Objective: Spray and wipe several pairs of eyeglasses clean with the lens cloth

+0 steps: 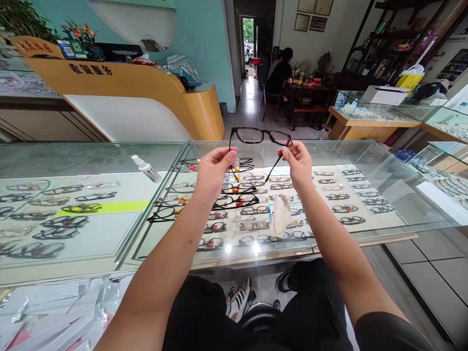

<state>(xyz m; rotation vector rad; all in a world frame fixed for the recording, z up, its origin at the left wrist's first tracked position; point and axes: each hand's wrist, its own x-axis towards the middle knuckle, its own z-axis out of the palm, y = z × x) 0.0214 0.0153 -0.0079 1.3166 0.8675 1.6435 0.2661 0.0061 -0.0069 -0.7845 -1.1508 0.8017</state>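
Observation:
Above the glass counter, a pair of black-framed eyeglasses (249, 135) is held up with both temples folded out. My left hand (215, 168) pinches one temple between thumb and fingers. The other temple is gripped by my right hand (298, 163) near the hinge. Below them on the glass lie more black eyeglasses (236, 201), some with orange or red tags. A crumpled pale cloth (280, 217) rests on the counter top, nearer my right forearm. To the left stands a small white spray bottle (146, 168), which looks tilted in this view.
The glass display counter (387, 229) holds rows of eyeglasses under its top. Beyond it is a curved wooden cashier desk (120, 80). A person in dark clothes (281, 73) sits at a table at the back. Another glass case (380, 112) stands at the right.

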